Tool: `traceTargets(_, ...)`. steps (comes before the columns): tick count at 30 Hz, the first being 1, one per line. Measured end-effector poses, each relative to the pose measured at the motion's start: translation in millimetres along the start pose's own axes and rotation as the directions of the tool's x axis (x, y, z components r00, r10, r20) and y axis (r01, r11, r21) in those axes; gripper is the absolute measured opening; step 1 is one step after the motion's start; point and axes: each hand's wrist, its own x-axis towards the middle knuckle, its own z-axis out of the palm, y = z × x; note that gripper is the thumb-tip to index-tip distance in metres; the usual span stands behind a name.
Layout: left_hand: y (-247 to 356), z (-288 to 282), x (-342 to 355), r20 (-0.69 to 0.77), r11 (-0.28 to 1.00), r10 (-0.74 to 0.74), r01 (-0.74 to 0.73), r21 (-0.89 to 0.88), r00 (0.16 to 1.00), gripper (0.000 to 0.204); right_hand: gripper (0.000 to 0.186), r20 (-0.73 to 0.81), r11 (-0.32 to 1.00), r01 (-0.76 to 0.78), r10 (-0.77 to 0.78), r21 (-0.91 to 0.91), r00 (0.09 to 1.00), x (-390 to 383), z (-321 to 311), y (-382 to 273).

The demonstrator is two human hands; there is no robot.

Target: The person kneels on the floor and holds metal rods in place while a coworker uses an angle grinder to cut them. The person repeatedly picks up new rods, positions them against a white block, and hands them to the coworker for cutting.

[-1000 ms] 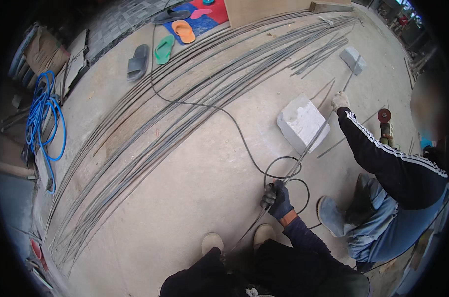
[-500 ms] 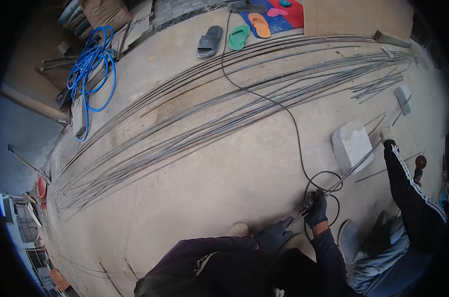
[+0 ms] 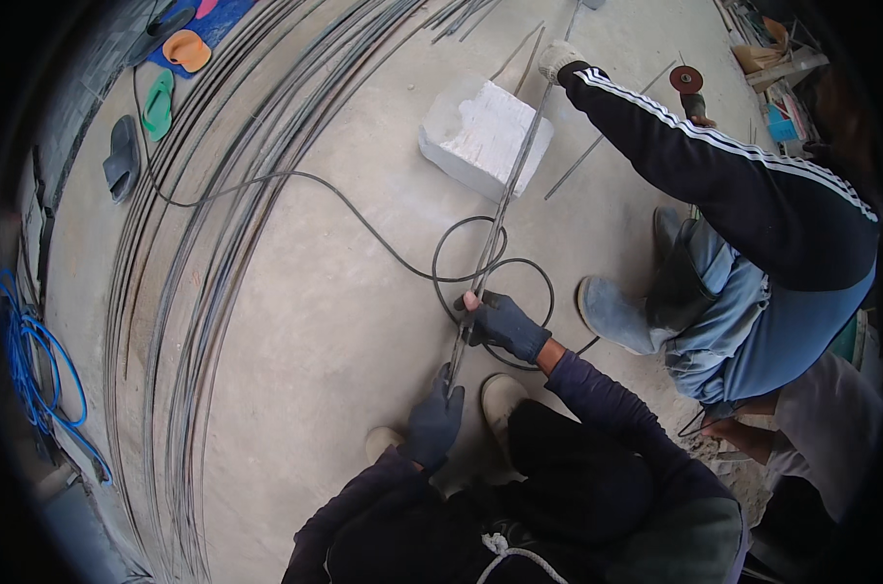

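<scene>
Several thin steel rods (image 3: 490, 238) run together from my hands up and away across a pale block (image 3: 490, 136). My left hand (image 3: 432, 421), in a dark glove, is closed around their near end. Higher up, my right hand (image 3: 507, 326) grips the same rods, a bare thumb or fingertip showing through its glove. A co-worker's white-gloved hand (image 3: 558, 62) holds the rods beyond the block; its grip is partly hidden by the sleeve. A black cable (image 3: 441, 243) loops beneath the rods beside my right hand.
Long bundles of rods (image 3: 183, 253) lie along the floor to the left. Sandals (image 3: 122, 161) and a blue hose (image 3: 42, 360) are farther left. The co-worker's boot (image 3: 616, 313) stands right of my right hand. An angle grinder (image 3: 689, 92) lies at the far right.
My view has swung to the right, bringing the co-worker and another person's arms more into sight. Both my hands still grip the rods, and the co-worker's hand stays on them.
</scene>
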Motion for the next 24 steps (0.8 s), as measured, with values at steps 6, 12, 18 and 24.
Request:
traceTargets(6, 1, -6, 1, 0.019, 0.997, 0.065, -0.065, 0.034, 0.998, 0.053, 0.038, -0.281, 0.956, 0.168, -0.235, -0.241, 0.931, -10, -67, 21)
traceTargets(12, -1, -16, 5, 0.158, 0.97, 0.145, -0.172, 0.173, 0.977, 0.054, 0.028, -0.098, 0.663, 0.233, -0.422, -0.711, 0.901, -2, -77, 15)
traceTargets(18, 14, -24, 8, 0.224, 0.921, 0.083, -0.161, 0.354, 0.971, 0.062, 0.021, 0.041, 0.357, 0.357, -0.656, -0.863, 0.754, 15, -29, 27)
traceTargets(24, 24, -6, 13, 0.069, 0.895, 0.012, -0.042, 0.444, 0.998, 0.068, 0.021, 0.007, 0.456, 0.377, -0.63, -0.806, 0.777, 28, -25, 39)
